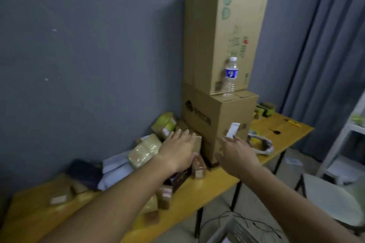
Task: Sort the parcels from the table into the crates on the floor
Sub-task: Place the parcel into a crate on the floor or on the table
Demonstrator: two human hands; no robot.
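**Two open hands near a shaky stack**

Two stacked cartons dominate the table's [217,187] far edge against the wall: a tall carton [227,35] stands on a lower carton [221,122], with a water bottle [230,77] upright on the lower one's top. Jolting the lower carton could topple both. The parcels [144,150] lie heaped beside it, toward the middle of the table; pulling one may spill others over the near edge. The left hand [177,152], fingers spread, hovers over a small brown parcel [196,140]; the right hand [237,152], also spread and holding nothing, reaches beside the carton's corner. A crate [235,231] sits below the near edge.
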